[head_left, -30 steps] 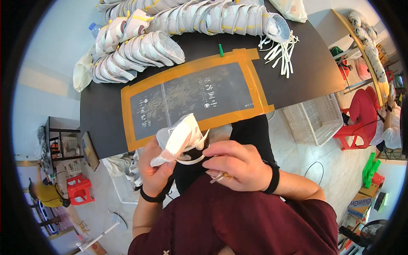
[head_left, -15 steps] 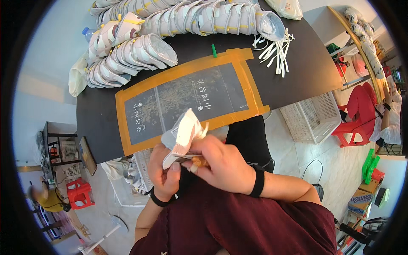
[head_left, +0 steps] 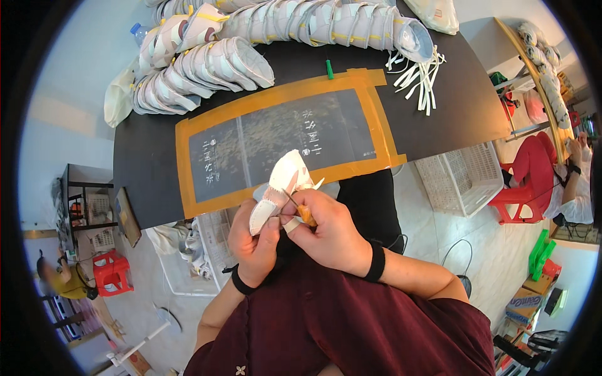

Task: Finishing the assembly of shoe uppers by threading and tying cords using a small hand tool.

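Observation:
Close in front of my body, my left hand [head_left: 256, 249] pinches the lower end of a small white and pink shoe upper [head_left: 283, 170], which stands tilted up and to the right. My right hand [head_left: 335, 233] grips an awl by its orange-brown handle [head_left: 306, 215]. Its thin metal shaft crosses the pink stitched part of the upper; whether the tip goes into the material I cannot tell. A pale strip of tape wraps one finger of that hand. Just beyond both hands, a dark panel framed with orange tape [head_left: 273, 141] lies on the black table [head_left: 448, 119].
Nested stacks of shoe uppers [head_left: 326, 25] line the table's far side, beside white strips [head_left: 423, 81] and a green-handled tool [head_left: 330, 70]. White crates [head_left: 463, 182] stand below. A co-worker [head_left: 574, 182] sits at right near a red stool [head_left: 525, 199].
The awl's shaft now points up across the upper, where before it lay lower and flatter near my left thumb. The upper has turned slightly, and the whole view has shifted a little.

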Demonstrator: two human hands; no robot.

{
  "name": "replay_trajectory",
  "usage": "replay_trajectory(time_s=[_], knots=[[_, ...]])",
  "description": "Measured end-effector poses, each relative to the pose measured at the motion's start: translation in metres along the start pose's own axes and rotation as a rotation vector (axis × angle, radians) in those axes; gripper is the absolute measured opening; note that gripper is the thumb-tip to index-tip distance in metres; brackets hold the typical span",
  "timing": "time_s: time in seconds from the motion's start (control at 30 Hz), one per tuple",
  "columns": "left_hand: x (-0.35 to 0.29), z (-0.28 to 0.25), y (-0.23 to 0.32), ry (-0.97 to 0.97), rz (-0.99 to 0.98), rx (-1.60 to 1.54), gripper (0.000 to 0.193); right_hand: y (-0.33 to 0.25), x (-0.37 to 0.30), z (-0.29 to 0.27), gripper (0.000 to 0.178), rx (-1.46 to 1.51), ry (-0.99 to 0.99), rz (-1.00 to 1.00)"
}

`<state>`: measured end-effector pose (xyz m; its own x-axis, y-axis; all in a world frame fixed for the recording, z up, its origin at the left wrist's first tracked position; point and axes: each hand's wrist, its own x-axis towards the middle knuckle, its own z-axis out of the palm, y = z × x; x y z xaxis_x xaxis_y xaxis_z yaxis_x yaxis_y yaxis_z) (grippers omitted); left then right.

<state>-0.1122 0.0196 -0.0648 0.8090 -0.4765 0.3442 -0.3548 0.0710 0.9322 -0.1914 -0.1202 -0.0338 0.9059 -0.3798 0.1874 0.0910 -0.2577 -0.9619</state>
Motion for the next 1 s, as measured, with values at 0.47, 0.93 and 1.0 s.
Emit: replay_trajectory(time_s=[0.47,0.93,1.0], knots=[[0.020,-0.004,0.017,-0.060,0.265,0.296,0.016,0.010,0.004,-0.004,0.016,0.378,-0.251,0.052],[0.010,-0.028,0.005,0.037,0.285,0.118,0.020,-0.011,-0.009,-0.053,0.022,0.502,0.089,0.199],[0.008,-0.029,0.004,0.049,0.236,0.093,0.023,0.002,-0.007,-0.047,0.018,0.366,0.065,0.198]])
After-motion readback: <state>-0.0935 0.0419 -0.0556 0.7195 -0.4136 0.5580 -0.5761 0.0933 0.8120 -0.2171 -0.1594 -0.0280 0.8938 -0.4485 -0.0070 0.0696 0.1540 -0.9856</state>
